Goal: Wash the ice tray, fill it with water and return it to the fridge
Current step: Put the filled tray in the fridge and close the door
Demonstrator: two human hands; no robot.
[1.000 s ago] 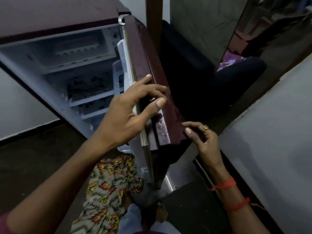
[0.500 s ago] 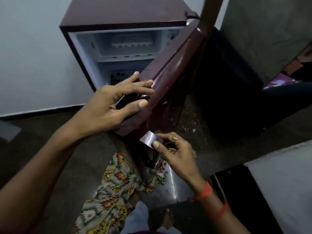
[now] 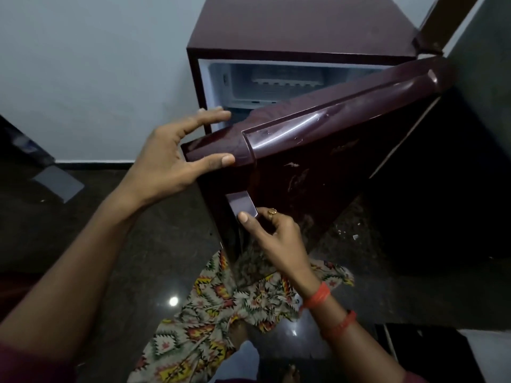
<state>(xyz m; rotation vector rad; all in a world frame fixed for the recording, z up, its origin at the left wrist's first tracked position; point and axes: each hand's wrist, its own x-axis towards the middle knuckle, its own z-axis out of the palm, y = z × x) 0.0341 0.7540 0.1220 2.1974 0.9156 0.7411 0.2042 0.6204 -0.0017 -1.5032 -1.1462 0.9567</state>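
The maroon fridge stands against the wall with its door partly swung in. Through the gap I see the white freezer compartment with a pale tray-like shape inside; I cannot tell if it is the ice tray. My left hand straddles the door's top free corner. Its fingers are spread and its thumb rests on the door's top edge. My right hand pinches the silvery door handle, thumb on the front and fingers behind.
A patterned cloth garment hangs below over a dark glossy floor. A pale wall is behind the fridge. A dark object with a white surface sits at lower right, and a dark doorway area lies right of the door.
The door has swung further toward the fridge body. My left hand has loosened from gripping the door edge to spread fingers. My right hand has moved onto the handle.
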